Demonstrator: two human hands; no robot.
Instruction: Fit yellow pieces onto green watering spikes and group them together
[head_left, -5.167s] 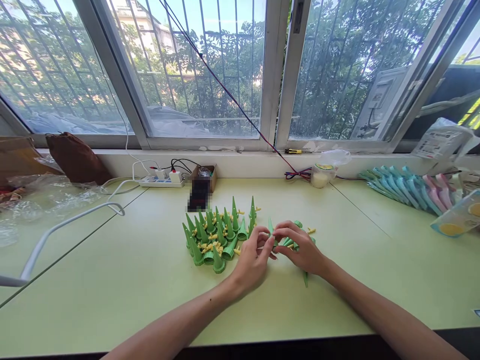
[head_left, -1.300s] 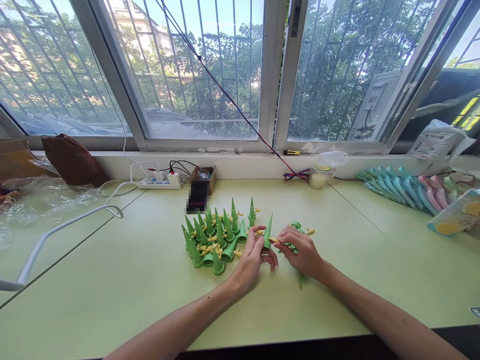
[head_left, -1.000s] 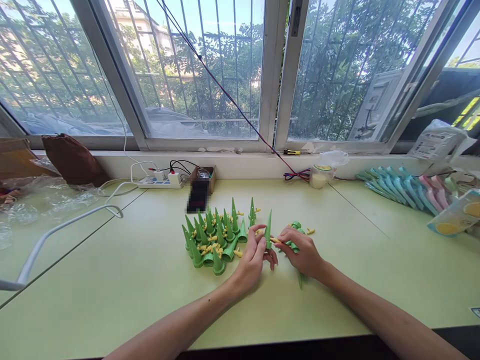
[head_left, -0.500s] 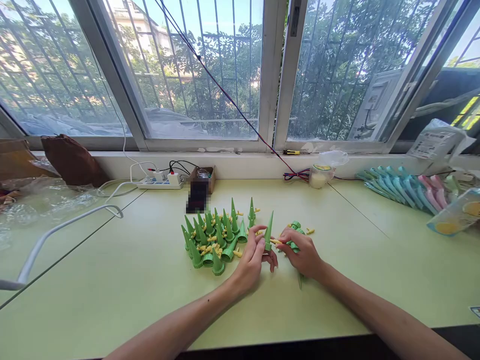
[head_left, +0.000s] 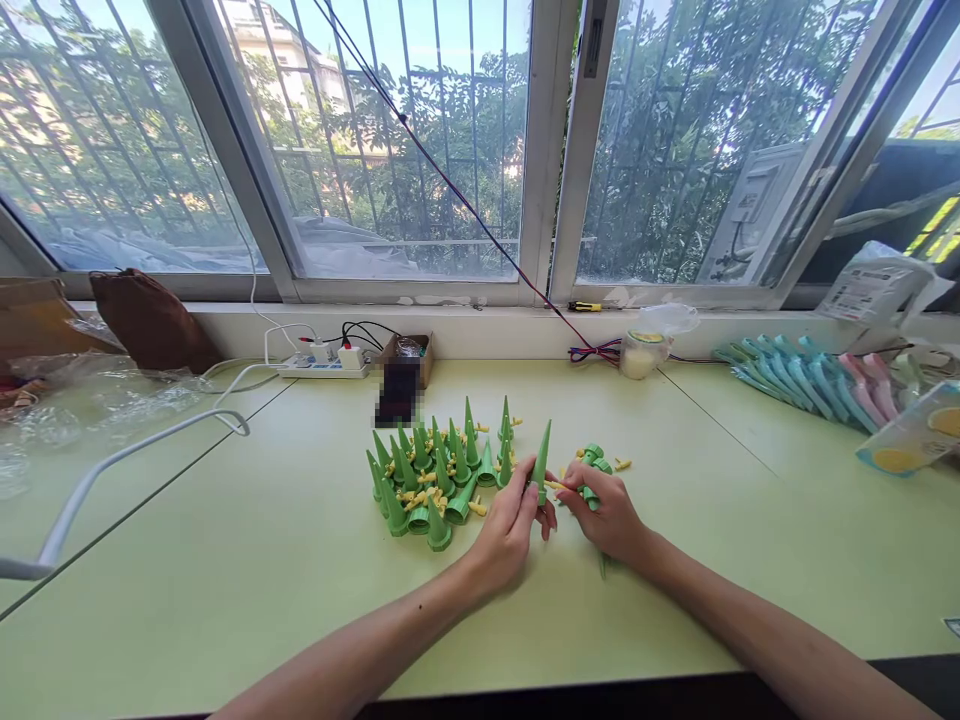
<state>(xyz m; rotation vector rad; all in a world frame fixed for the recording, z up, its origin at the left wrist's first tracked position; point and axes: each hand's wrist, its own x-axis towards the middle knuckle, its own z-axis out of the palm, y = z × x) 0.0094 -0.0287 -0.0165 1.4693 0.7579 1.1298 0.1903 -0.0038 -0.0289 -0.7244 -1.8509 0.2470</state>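
My left hand (head_left: 512, 520) is closed around the base of a green plastic cone spike (head_left: 542, 462), which points upward. Between the thumb and fingers of my right hand (head_left: 609, 510) is a small yellow plastic valve (head_left: 555, 485), its near end against the side of the cone's base. Whether it is seated in the cone cannot be made out. Left of my hands stands a cluster of green cone spikes (head_left: 439, 527), with yellow valves (head_left: 426, 497) scattered among them. Behind my right hand lie more green pieces (head_left: 592, 455), partly hidden by it, and a loose yellow valve (head_left: 622, 464).
A small cardboard box (head_left: 424, 360) and a white power strip (head_left: 322, 370) sit at the table's back. A white cable-like tube (head_left: 112, 465) crosses the left side. A jar (head_left: 641, 355) stands behind; blue and pink plastic pieces (head_left: 817, 380) lie at right.
My left fingers have closed further around the base of the cone spike. The right hand still pinches the yellow valve against it. The whole view has shifted slightly.
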